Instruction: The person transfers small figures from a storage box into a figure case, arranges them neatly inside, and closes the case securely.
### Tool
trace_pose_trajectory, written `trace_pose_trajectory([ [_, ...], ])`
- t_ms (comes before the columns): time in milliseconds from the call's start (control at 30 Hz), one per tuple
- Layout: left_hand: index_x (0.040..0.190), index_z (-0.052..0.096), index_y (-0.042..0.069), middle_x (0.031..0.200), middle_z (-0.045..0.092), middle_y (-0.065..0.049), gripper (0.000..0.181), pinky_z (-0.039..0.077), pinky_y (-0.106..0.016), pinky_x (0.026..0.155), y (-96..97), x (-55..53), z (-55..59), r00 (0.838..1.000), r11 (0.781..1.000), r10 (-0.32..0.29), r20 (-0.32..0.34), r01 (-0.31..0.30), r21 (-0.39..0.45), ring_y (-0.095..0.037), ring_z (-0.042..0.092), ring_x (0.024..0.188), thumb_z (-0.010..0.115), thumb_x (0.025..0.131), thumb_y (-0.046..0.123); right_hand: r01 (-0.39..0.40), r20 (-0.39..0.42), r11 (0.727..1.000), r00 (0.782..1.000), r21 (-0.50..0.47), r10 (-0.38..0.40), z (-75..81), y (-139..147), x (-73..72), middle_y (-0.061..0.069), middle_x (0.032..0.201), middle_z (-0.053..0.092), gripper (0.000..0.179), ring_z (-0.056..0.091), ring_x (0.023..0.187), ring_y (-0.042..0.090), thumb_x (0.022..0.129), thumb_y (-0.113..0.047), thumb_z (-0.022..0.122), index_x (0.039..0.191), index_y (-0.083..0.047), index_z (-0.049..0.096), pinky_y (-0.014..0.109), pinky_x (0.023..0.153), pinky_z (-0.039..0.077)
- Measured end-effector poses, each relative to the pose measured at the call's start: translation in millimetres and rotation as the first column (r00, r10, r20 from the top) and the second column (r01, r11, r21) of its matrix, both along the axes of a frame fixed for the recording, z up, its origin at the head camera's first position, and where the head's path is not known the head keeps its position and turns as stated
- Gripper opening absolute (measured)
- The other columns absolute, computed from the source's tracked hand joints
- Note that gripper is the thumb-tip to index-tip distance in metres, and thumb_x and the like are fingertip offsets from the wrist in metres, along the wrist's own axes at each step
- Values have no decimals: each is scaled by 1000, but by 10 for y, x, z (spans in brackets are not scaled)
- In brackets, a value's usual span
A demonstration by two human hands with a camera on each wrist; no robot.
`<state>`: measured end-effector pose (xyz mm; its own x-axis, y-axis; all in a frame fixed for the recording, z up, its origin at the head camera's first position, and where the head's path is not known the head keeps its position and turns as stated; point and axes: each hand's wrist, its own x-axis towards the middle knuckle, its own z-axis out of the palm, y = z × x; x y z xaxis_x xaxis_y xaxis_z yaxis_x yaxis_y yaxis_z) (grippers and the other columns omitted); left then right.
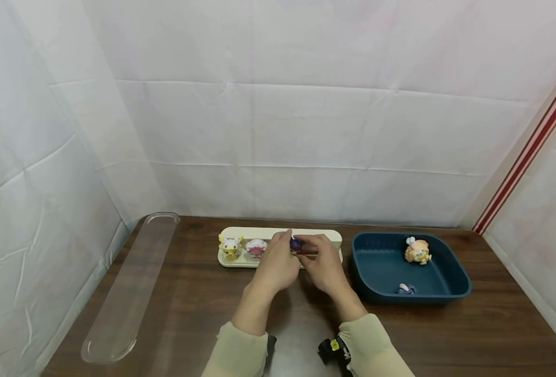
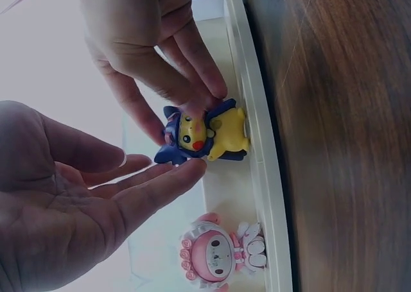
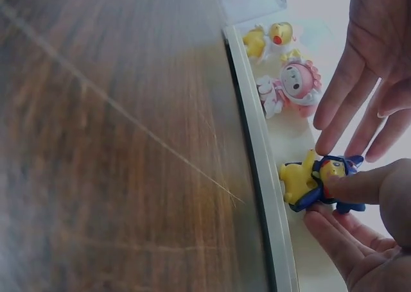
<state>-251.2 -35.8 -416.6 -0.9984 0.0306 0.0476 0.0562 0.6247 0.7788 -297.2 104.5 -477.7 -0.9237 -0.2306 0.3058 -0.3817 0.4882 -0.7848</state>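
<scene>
A yellow toy figurine (image 2: 229,135) with a dark blue hat and cape stands on a long cream tray (image 1: 249,231). My right hand (image 1: 324,264) pinches it, thumb across its face and fingers behind its back. The left hand (image 1: 278,268) is on the figurine's other side, fingers nearly straight with the fingertips right at the blue hat. Beside them on the tray sits a pink and white figurine (image 2: 218,253) with a ruffled bonnet. Farther left along the tray is a yellow and white figurine (image 1: 231,247). In the head view the hands partly hide the held figurine.
Right of the tray stands a dark blue bin (image 1: 381,296) with an orange-cream figurine (image 1: 417,251) and a small blue-grey figurine (image 1: 405,289) inside. A long clear plastic cover (image 1: 133,288) lies on the wooden table (image 1: 188,314) at left. White cloth walls surround the table.
</scene>
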Motion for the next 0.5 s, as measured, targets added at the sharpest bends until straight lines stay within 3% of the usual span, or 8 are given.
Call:
trace_pose_trajectory([
  [300,151,46,-7,165,37,-14,61,42,-54,116,0,11,27,1000,1000,2,9,-2,-25,-38,49,143,50,90,-1,-13,24,999,1000,-29,14,-11,-29,5,13,124,59,50,74,104,29,89,11,70,133,-11,69,35,88,62],
  [500,146,55,-4,162,45,-10,55,45,-54,114,19,11,25,1000,993,-17,-17,15,-116,-37,50,144,51,91,3,-34,49,998,998,-50,37,-25,-44,9,14,128,54,47,73,108,32,91,9,69,135,-6,66,33,90,61],
])
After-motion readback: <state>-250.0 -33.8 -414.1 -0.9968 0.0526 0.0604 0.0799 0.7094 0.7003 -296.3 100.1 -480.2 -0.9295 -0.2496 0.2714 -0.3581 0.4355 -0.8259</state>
